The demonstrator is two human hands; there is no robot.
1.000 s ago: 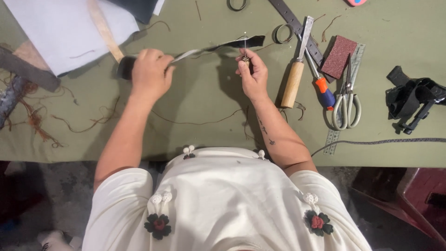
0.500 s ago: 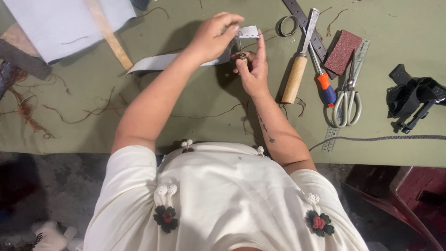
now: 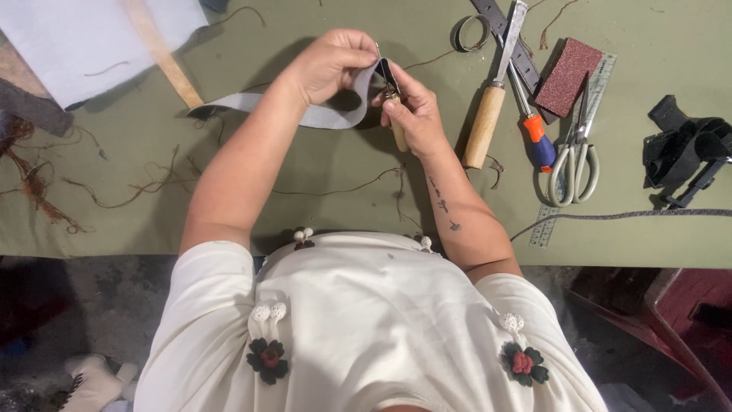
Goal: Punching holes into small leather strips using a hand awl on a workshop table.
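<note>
The grey strap (image 3: pixel 305 113) lies across the green table (image 3: pixel 229 214) and curls up at its right end, where your left hand (image 3: pixel 329 65) pinches it between thumb and fingers, raised a little off the surface. Its far end runs left and stops just under the slanted wooden strip (image 3: pixel 164 57).

Your right hand (image 3: pixel 412 114) is closed around a small tool with a pale wooden handle (image 3: pixel 398 131); its dark metal tip meets the strap's raised edge right beside your left fingertips. The tip is too small to make out what kind of blade or point it is.

Just right of your hands sit a wooden-handled chisel (image 3: pixel 492 99), an orange-and-blue screwdriver (image 3: pixel 534 137), pale-handled scissors (image 3: pixel 573 156) lying on a metal ruler (image 3: pixel 572 168), and a reddish-brown sanding block (image 3: pixel 568 76). A dark metal ring (image 3: pixel 470 32) rests above them. At the far right a black tool (image 3: pixel 686 156) is partly cut off by the frame edge, with a grey cord (image 3: pixel 625 216) running beneath it.

No boxes, trays or other containers show on the table. At upper left a white sheet (image 3: pixel 69 38) is cut off by the frame, and loose brown threads (image 3: pixel 46 191) trail across the cloth. Your forearms hide part of the table between them.
</note>
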